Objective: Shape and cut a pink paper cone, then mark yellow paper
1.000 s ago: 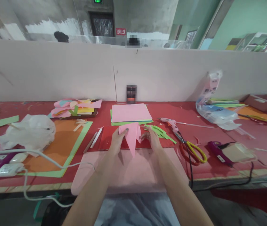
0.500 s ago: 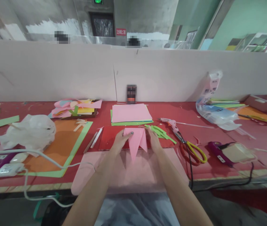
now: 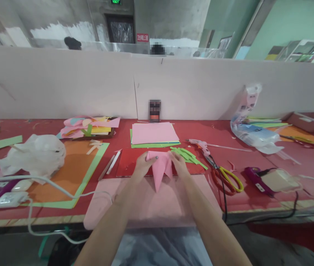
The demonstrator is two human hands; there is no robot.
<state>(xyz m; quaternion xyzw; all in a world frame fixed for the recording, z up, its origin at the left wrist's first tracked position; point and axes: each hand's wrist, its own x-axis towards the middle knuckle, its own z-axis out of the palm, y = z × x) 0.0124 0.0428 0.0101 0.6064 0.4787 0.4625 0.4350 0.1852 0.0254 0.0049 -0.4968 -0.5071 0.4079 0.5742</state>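
A folded pink sheet of paper (image 3: 159, 170) is held up between my two hands, its pointed flaps hanging down over the edge of a red board (image 3: 127, 160). My left hand (image 3: 143, 163) grips its left side, thumb on the front face. On the other side, my right hand (image 3: 178, 162) pinches the right edge; some of its fingertips are hidden behind the paper. Just right of that hand lie narrow green paper strips (image 3: 188, 156) on the board. Below the paper is a pale pink mat (image 3: 159, 208).
Behind the board lies a stack of coloured paper (image 3: 155, 133). To the right are a pink glue gun (image 3: 203, 147), scissors with yellow and red handles (image 3: 231, 179) and a purple power strip (image 3: 259, 181). A white plastic bag (image 3: 35, 155) and white cable (image 3: 62, 190) lie left.
My right hand has closed in on the paper's right edge. The paper's upper part looks more curved, and its lower tip has shifted slightly down.
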